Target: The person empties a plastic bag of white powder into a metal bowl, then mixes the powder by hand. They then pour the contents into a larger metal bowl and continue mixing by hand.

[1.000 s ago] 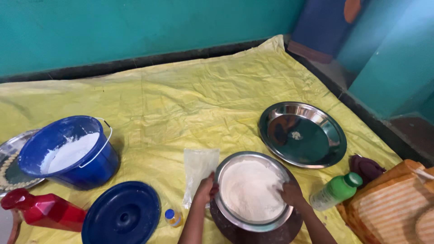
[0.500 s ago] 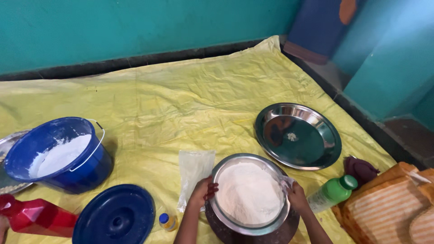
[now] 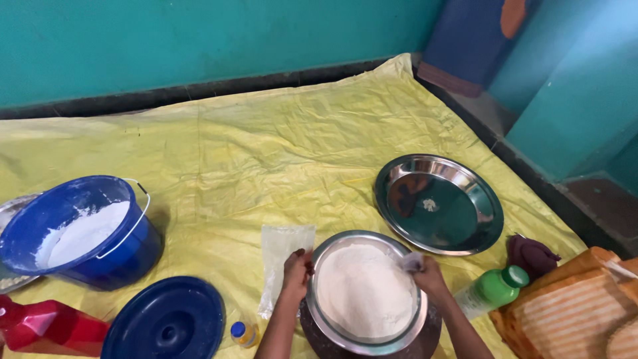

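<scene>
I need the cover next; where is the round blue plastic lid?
Head view, lower left: the round blue plastic lid lies on the yellow sheet, below the blue bucket.

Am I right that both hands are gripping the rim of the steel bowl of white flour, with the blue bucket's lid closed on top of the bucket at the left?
Not quite. The head view shows the blue lid lying on the yellow sheet in front of the open blue bucket. The rest holds: the left hand and right hand grip the rim of the steel bowl of white flour.
</scene>
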